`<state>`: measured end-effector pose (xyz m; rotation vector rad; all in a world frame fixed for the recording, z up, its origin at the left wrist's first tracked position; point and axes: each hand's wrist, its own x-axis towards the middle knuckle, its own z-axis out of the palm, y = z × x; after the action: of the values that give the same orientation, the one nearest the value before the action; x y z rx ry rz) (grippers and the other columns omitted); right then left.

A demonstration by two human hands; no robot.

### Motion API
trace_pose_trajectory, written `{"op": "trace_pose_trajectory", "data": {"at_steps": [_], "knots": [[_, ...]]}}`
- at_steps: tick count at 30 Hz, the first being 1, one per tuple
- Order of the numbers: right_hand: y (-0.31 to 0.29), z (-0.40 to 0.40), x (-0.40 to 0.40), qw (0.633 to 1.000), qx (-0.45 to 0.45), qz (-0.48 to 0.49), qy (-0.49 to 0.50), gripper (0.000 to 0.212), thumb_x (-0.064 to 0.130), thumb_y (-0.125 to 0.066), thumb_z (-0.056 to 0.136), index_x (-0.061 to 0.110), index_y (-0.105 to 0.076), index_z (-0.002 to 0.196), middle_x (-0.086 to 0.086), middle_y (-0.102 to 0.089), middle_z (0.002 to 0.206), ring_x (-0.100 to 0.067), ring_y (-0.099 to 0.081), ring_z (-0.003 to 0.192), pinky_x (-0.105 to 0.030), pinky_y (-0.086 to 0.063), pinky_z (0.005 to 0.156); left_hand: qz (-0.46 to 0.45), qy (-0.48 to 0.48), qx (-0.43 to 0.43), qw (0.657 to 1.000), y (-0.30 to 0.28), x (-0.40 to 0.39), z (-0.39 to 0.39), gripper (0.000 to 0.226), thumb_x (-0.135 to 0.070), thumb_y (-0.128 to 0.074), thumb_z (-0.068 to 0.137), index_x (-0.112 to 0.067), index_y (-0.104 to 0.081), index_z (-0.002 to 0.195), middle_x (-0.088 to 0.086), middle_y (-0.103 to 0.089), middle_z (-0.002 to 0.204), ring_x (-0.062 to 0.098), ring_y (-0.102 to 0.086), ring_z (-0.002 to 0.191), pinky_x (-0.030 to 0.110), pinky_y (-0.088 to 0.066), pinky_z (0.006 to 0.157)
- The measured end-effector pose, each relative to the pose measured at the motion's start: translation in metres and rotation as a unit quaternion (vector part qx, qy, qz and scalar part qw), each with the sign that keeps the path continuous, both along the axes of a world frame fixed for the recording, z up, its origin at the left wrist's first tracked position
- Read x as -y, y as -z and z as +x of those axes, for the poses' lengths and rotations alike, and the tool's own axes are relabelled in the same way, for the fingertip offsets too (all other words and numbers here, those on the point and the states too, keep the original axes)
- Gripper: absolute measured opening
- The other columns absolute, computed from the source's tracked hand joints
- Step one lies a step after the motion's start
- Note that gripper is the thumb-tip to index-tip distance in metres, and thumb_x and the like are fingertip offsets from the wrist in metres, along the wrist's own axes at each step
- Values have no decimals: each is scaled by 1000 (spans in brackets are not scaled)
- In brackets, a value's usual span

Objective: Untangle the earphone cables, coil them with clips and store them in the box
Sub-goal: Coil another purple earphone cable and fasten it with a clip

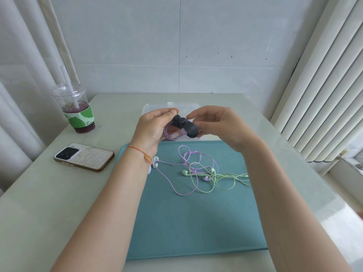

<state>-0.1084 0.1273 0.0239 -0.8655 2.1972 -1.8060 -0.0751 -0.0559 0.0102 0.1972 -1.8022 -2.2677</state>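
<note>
Clear box (172,107) sits behind both hands; left hand (151,126) grips a coiled purple cable (172,135), right hand (216,122) pinches its black clip (188,127).

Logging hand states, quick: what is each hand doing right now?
Left hand: grips coiled purple cable.
Right hand: fingers curled at the black clip; grip unclear.

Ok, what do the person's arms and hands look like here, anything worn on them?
Both forearms are bare, with no sleeves in view. The left hand has a thin braided string bracelet at the wrist, red and orange with a multicoloured knot. The right hand and its wrist carry nothing. No rings, watch or gloves show on either.
</note>
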Motion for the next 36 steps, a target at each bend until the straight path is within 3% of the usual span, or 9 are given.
{"op": "trace_pose_trajectory", "data": {"at_steps": [5, 12, 19, 24, 30, 34, 36], "knots": [[0, 0, -8, 995, 67, -7, -71, 18, -5, -59, 90, 7, -61, 103, -19, -65, 88, -26, -64, 71, -33, -54, 74, 10, 44, 11, 999, -3, 0, 2, 12, -6, -59, 92, -9, -70, 86, 0, -69, 65, 12, -65, 57, 22, -53, 50], [1, 0, -15, 984, 130, 44, -117, 20, -1, -69, 81, 5, -56, 95, -22, -63, 88, -30, -64, 69, -35, -54, 71, -44, 68, 19, 997, -4, -9, 8, 10, -4, -61, 91, -8, -69, 87, 3, -64, 68, 8, -60, 51, 19, -49, 47], [0, 0, -11, 989, 127, 28, -76, 15, -8, -61, 87, 5, -57, 94, -21, -64, 89, -26, -65, 67, -32, -55, 70, -36, 24, 11, 999, 1, -8, 2, 10, -6, -63, 90, -12, -69, 84, -1, -67, 67, 9, -62, 54, 21, -51, 50], [1, -1, -4, 990, 126, -57, 14, 13, 7, -53, 97, 2, -66, 99, -14, -67, 87, -26, -67, 69, -33, -59, 72, 8, -72, -3, 997, 4, -8, -5, 4, -13, -69, 87, -16, -70, 85, 8, -68, 80, 25, -64, 67, 47, -57, 75], [3, 0, 6, 980, 129, -92, 118, 18, 5, -66, 89, 0, -62, 106, -18, -68, 88, -29, -67, 69, -33, -59, 68, 41, -96, -15, 994, 7, -13, -3, 7, -13, -72, 85, -19, -72, 89, 8, -72, 86, 23, -70, 75, 40, -57, 78], [2, 0, 6, 980, 151, -65, 113, 14, 8, -64, 90, -1, -68, 100, -15, -67, 87, -24, -64, 74, -27, -58, 72, 63, -78, -6, 995, 7, -11, -2, 11, -12, -73, 84, -15, -72, 95, 13, -70, 92, 25, -67, 76, 34, -58, 73], [-2, 0, 7, 982, 143, -33, 117, 19, 12, -67, 89, -2, -69, 101, -11, -65, 82, -20, -62, 73, -25, -57, 69, 60, -73, -3, 996, 3, -11, -3, 13, -12, -72, 85, -14, -71, 98, 13, -70, 91, 23, -67, 73, 36, -56, 78]]}}
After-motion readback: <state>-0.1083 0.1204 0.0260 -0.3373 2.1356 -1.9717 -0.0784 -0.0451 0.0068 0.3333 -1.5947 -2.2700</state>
